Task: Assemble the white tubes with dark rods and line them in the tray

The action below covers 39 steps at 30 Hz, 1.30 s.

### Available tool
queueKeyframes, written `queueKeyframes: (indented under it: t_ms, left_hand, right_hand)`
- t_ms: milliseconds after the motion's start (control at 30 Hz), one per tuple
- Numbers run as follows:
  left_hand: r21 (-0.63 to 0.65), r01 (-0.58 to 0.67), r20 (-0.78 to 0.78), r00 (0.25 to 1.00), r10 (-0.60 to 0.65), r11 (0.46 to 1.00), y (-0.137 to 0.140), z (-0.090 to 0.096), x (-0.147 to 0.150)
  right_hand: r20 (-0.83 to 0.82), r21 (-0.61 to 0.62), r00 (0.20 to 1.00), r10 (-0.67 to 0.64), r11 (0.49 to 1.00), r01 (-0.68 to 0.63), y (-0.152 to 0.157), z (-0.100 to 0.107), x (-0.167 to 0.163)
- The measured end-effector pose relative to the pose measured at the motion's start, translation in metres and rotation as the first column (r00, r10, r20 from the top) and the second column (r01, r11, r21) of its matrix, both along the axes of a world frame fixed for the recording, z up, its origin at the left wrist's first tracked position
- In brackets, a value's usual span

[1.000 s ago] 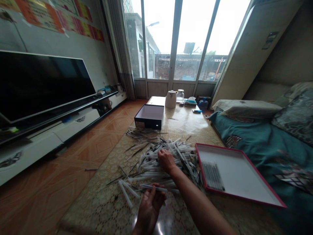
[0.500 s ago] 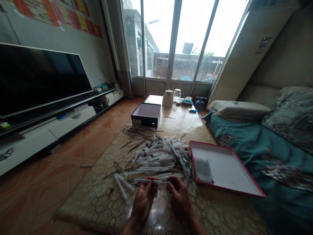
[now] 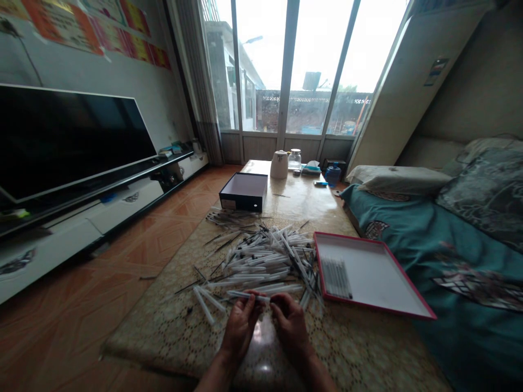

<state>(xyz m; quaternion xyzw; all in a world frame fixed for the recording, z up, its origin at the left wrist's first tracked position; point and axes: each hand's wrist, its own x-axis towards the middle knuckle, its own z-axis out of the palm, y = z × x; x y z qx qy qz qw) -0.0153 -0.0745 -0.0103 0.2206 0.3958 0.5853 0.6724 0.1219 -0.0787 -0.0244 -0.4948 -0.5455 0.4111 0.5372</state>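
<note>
A slim whitish pen [image 3: 237, 294] lies level between my two hands just above the near part of the table. My left hand [image 3: 241, 321] is closed round its middle, thumb on top. With fingers pinched, my right hand [image 3: 291, 322] holds the pen's right end; the tip there is mostly hidden by the fingers. Right beyond my hands spreads a heap of loose translucent pen tubes [image 3: 249, 269], with thin dark refills among them. A shallow red-rimmed box lid [image 3: 379, 277] is to the right, with a row of pens [image 3: 335, 277] side by side along its left edge.
A dark open box [image 3: 241, 205] stands past the heap on the patterned table [image 3: 159, 332]. Farther back are a kettle [image 3: 279, 165], a glass jar [image 3: 295, 159] and a tissue pack [image 3: 311, 168]. A teal-covered couch [image 3: 388, 223] borders the right side.
My right hand has moved left, closer to my left hand, and its fingers now meet the pen's end. The left hand keeps its grip. The view has shifted slightly.
</note>
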Motion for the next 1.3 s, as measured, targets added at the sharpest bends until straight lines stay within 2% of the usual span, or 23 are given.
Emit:
queueKeyframes:
  t_ms: [267, 400, 500, 667, 900, 1100, 1300]
  left_hand:
    - [0.046, 0.028, 0.024, 0.999, -0.029, 0.999, 0.0008, 0.0011, 0.0003]
    - [0.055, 0.05, 0.036, 0.998, -0.052, 0.997, -0.0003, 0.0008, 0.0003]
    - [0.048, 0.051, 0.032, 0.998, -0.053, 0.998, -0.0004, -0.0003, 0.0003]
    - [-0.021, -0.003, 0.09, 0.996, 0.005, 1.0, 0.0004, -0.0015, 0.0002]
    - [0.04, 0.046, 0.069, 0.996, -0.049, 0.998, -0.0001, -0.0046, -0.0009]
    - [0.015, 0.028, 0.098, 0.995, -0.03, 0.999, 0.0002, -0.0042, -0.0011]
    - [0.035, 0.064, 0.066, 0.996, -0.066, 0.997, 0.0002, -0.0015, 0.0002]
  right_hand:
    - [0.009, -0.029, 1.0, -0.004, 1.0, 0.004, -0.0007, -0.001, -0.0009]
    - [0.211, 0.098, 0.975, -0.074, 0.994, 0.054, -0.0012, -0.002, -0.0031]
    - [0.289, 0.165, 0.95, -0.116, 0.984, 0.07, -0.0019, -0.0015, -0.0053]
    - [0.247, 0.134, 0.966, -0.077, 0.99, 0.045, -0.0047, 0.0036, -0.0064]
    - [0.277, 0.118, 0.959, -0.054, 0.993, 0.022, -0.0051, 0.0014, -0.0064]
    - [0.275, 0.119, 0.961, -0.028, 0.993, -0.005, -0.0044, 0.0025, -0.0069]
    - [0.278, 0.131, 0.958, -0.069, 0.991, 0.034, -0.0047, 0.0004, -0.0062]
